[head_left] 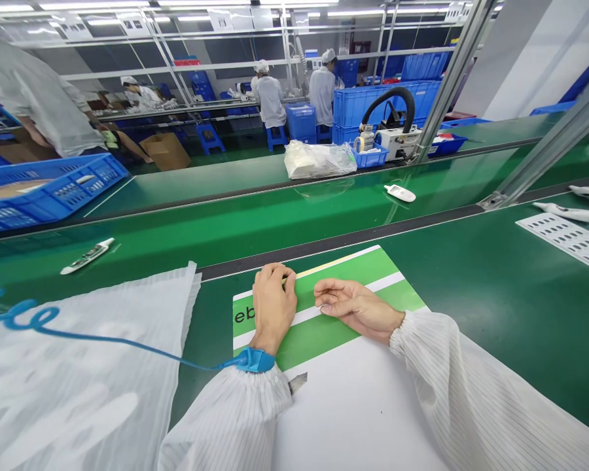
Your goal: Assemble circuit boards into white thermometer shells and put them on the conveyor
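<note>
My left hand [273, 305] rests on a flat green and white printed card [353, 275] lying on the green bench, its fingers curled under at the card's far edge. A blue wrist strap [255, 360] with a coiled blue cord circles that wrist. My right hand [356, 305] lies on the same card just to the right, fingers bent and pressed together, pointing left. Whether either hand pinches anything small is hidden. Both arms wear white striped sleeves.
A white cloth [78, 366] covers the bench at left. White thermometer-like devices lie on the conveyor belt [86, 256] [400, 193] and at right [567, 212], beside a perforated white sheet [567, 239]. Blue crates [44, 190], a plastic bag [319, 160] and workers stand beyond.
</note>
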### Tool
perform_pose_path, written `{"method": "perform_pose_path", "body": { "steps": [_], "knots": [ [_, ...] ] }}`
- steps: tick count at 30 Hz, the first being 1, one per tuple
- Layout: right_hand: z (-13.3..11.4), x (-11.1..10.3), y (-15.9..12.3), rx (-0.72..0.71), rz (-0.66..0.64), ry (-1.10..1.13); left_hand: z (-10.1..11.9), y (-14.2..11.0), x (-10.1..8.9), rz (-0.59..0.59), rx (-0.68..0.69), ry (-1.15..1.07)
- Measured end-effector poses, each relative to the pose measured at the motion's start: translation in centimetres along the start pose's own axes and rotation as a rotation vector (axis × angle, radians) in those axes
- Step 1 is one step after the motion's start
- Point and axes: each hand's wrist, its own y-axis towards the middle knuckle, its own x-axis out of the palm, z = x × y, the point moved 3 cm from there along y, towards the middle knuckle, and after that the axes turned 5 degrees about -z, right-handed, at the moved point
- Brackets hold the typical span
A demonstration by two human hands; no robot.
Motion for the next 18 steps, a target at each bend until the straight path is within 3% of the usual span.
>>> {"method": "perform_pose_path", "body": {
  "steps": [18],
  "knots": [
    [-0.13,0.06,-0.13,0.017,0.018,0.000,-0.04,0.07,0.02,0.002,0.013,-0.015]
  ]
}}
